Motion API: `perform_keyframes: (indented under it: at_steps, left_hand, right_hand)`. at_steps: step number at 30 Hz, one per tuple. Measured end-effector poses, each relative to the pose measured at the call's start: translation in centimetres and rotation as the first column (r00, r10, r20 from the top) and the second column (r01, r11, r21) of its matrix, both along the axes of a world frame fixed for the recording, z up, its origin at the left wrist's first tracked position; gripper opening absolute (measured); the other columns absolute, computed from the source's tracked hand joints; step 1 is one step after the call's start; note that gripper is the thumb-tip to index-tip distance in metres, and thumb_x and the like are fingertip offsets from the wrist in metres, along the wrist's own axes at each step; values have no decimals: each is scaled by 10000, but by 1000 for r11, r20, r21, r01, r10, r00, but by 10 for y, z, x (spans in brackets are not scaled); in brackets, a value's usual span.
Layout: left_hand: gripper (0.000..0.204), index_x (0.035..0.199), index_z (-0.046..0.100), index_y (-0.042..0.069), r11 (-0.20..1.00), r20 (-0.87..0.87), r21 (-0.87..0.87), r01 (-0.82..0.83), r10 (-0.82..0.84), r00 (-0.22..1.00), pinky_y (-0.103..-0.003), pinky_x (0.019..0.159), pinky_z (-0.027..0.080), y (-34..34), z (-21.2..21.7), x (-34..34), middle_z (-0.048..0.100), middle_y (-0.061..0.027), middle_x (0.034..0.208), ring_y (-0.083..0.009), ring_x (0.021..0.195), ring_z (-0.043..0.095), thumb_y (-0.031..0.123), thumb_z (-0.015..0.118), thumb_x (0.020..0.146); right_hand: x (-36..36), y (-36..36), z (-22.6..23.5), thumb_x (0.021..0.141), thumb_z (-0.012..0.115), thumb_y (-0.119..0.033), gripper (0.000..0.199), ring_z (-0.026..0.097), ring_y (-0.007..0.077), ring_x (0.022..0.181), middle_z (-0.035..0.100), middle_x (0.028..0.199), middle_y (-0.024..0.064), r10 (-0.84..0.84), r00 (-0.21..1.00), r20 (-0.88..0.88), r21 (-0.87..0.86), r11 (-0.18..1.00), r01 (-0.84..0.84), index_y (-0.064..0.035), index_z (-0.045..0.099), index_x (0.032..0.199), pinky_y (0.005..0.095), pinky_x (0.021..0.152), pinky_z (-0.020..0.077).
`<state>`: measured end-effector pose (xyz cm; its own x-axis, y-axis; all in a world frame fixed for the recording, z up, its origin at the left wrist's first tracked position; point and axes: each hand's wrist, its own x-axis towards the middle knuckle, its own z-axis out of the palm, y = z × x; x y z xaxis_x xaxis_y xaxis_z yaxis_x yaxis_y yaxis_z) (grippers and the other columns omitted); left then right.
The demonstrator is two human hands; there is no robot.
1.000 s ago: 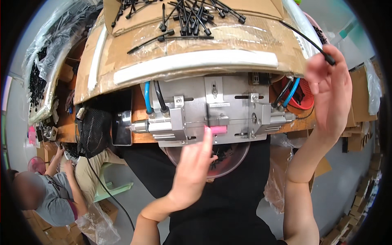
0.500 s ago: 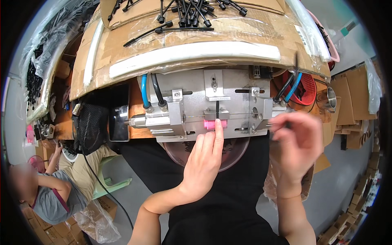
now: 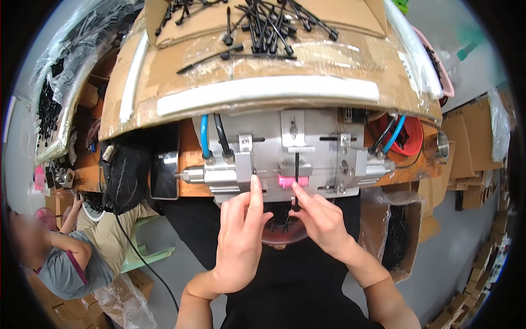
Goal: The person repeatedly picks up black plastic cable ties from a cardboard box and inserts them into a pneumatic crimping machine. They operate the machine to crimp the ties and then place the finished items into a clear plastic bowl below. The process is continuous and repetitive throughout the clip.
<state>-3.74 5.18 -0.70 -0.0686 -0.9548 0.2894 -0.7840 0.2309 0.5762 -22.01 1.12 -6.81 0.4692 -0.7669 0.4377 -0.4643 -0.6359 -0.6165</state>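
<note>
Illumination is bright, even and diffuse, arriving from overhead. The left hand (image 3: 239,236) and right hand (image 3: 320,219) are evenly lit and sharp, with no motion blur. Just above the hands, the metal fixture (image 3: 290,153) shows mild sheen without blown highlights. Farther above, the plastic film over the cardboard surface (image 3: 263,66) returns soft glare patches. A dark shadow lies beneath the surface edge, left of the left hand. Below the hands, the black garment (image 3: 296,290) loses detail. Fisheye distortion bends straight edges strongly toward the rim, where a black vignette closes the picture. The person (image 3: 49,257) far left of the left hand appears soft.
</note>
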Motion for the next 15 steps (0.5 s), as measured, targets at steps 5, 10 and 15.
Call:
perform_keyframes:
  at_steps: [5, 10, 15]
  left_hand:
    - [646, 1328, 590, 91, 985, 17, -171, -37, 40, 999, -353, 784, 491, -55, 35, 28, 573, -125, 979, -271, 894, 589, -140, 674, 731]
    - [225, 1057, 627, 17, 881, 153, -426, 206, -154, 976, -351, 746, 496, -205, 61, 47, 587, -135, 926, -285, 837, 605, 15, 653, 833]
    - [263, 1070, 638, 54, 962, 197, -59, 267, -251, 948, -320, 714, 483, -239, 79, 58, 580, -92, 913, -206, 785, 558, 21, 685, 814]
  right_hand:
    - [-17, -33, 63, 731, 795, -114, 620, 602, 210, 691, 611, 794, 81, 69, 986, -152, -102, 991, -85, -8, 572, 1300, 326, 602, 503]
    - [24, -179, 129, 836, 593, -57, 139, 640, 324, 775, 647, 804, 106, -197, 972, -128, -556, 826, 94, -78, 639, 966, 408, 653, 506]
    - [38, -260, 152, 768, 661, -11, 198, 618, 296, 834, 628, 851, 86, 132, 795, -593, -356, 842, -405, -91, 687, 947, 399, 717, 497]
